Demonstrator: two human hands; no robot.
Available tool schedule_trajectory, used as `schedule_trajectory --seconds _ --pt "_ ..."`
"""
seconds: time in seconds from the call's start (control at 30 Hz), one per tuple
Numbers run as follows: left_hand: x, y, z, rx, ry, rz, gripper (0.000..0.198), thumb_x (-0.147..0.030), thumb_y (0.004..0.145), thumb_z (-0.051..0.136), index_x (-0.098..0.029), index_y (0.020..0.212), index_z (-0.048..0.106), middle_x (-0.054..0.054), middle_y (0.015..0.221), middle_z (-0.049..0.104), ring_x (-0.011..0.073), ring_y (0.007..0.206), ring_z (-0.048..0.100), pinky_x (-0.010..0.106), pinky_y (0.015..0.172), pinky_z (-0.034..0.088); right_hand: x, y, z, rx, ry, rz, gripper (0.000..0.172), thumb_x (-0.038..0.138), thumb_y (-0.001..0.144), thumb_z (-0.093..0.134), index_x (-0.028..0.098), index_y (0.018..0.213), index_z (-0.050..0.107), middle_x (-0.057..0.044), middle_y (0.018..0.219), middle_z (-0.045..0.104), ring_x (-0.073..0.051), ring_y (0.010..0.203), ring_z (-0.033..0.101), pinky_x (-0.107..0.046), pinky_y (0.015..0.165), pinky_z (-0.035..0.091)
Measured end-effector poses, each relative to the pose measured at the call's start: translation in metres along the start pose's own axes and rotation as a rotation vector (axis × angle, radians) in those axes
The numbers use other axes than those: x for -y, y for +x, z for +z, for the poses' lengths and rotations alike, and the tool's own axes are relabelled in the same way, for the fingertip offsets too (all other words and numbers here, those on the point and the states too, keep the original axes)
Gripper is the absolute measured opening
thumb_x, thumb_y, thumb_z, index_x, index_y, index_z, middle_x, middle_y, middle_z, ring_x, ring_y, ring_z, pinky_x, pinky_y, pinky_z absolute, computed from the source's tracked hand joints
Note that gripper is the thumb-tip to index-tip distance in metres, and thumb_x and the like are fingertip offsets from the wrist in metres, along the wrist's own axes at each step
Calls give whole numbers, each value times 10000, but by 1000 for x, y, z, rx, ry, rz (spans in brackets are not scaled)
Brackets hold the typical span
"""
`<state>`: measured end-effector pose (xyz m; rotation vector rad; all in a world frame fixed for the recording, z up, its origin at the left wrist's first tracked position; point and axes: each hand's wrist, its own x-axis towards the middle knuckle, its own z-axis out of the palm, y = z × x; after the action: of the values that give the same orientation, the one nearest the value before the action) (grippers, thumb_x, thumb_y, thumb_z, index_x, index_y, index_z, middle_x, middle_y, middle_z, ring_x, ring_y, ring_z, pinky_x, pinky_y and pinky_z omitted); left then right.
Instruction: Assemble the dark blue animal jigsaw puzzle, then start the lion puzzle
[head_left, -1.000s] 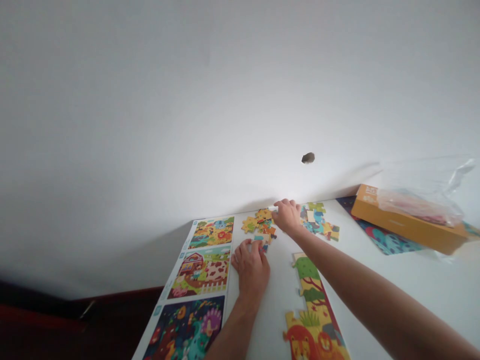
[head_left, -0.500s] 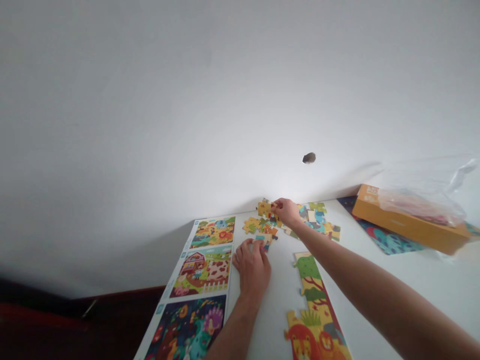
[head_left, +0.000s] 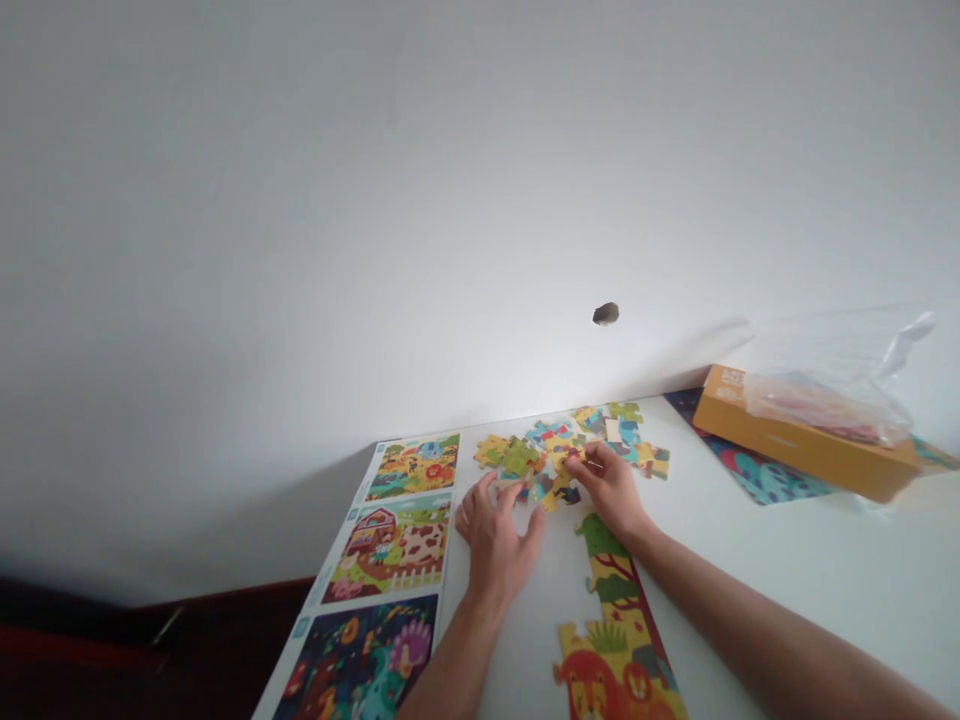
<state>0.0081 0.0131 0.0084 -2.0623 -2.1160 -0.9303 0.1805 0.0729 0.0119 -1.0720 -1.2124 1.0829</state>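
My right hand (head_left: 613,492) pinches a yellow puzzle piece (head_left: 559,458) between thumb and fingers, low over the loose pieces. My left hand (head_left: 496,535) is open, fingers spread and bent, with its fingertips at the near side of the pile. Loose jigsaw pieces (head_left: 519,456) in yellow, green, blue and orange lie heaped near the wall; my fingers hide some of them. Below my right wrist, a joined strip of puzzle (head_left: 619,590) with trees and red lions runs toward me along the white table.
On the left lies a sheet with three printed pictures (head_left: 394,550), at the table's edge. An orange box (head_left: 802,445) with a clear plastic bag (head_left: 840,390) on it stands at the right, on a dark printed sheet (head_left: 772,480). The wall (head_left: 480,220) rises behind.
My right hand has come down from the wall side toward me with the puzzle piece. My left hand's fingers have spread wider. The view has shifted slightly.
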Motion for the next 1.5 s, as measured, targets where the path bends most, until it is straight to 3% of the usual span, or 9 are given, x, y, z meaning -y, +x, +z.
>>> schedule_trajectory --seconds 0.13,0.3,0.53,0.7,0.83,1.0,1.17,1.37,1.5 --pt "3 1 -2 -5 -139 86 134 -312 863 612 -236 936 695 92 1315 557 294 1250 479 478 1058 364 -2 -5 7 77 28 -17 426 622 755 678 228 816 528 -30 775 680 -214 738 663 -328 663 551" --pt "9 4 2 -56 -259 50 160 -298 906 546 -215 841 667 91 1215 616 265 1178 541 435 1021 419 -4 -6 2 108 -4 -68 320 529 860 600 212 874 553 -31 770 682 -199 724 659 -326 709 534" --pt "15 5 12 -119 -201 -6 187 -314 902 549 -196 851 684 99 1085 656 262 1057 597 426 966 445 -11 10 -17 -81 -680 -115 401 389 900 530 191 1234 630 -54 805 684 -228 777 613 -360 772 481" --pt "14 4 16 -102 -98 -37 173 -279 887 562 -176 963 677 116 1088 655 281 1072 582 442 978 435 -10 12 -18 -105 -1069 -161 524 366 879 577 223 1381 532 -143 1329 570 -360 1209 469 -510 972 399" --pt "9 2 15 -71 -1 -3 405 -173 873 539 -180 1277 573 123 1313 593 303 1209 511 460 1030 394 1 1 -12 149 -1103 -364 459 399 934 524 276 1377 535 -83 1488 458 -338 1353 343 -514 1065 319" --pt "5 0 14 37 97 12 415 -150 875 536 -225 1279 599 64 1398 568 331 1244 449 485 1031 377 13 -10 -7 560 -1046 -491 398 416 947 525 351 1338 559 -20 1465 510 -307 1394 331 -550 1124 206" --pt "6 1 14 40 79 7 312 -198 877 558 -231 1169 663 69 1337 600 321 1156 485 471 983 405 14 -11 -5 573 -1035 -485 270 422 957 518 310 1143 680 -36 1436 537 -298 1407 330 -547 1131 201" --pt "6 1 9 82 20 52 349 -111 810 573 -259 1111 671 35 1282 636 297 1149 497 459 997 398 10 -11 -4 604 -1064 -477 495 524 957 481 326 1410 487 -71 1569 355 -342 1462 212 -622 1132 162" --pt "6 1 8 85 -11 68 374 -91 816 550 -253 1133 665 40 1268 649 288 1143 508 462 1013 390 11 -10 -3 606 -1075 -467 439 461 971 480 344 1394 501 -55 1465 499 -333 1449 241 -637 1141 116"
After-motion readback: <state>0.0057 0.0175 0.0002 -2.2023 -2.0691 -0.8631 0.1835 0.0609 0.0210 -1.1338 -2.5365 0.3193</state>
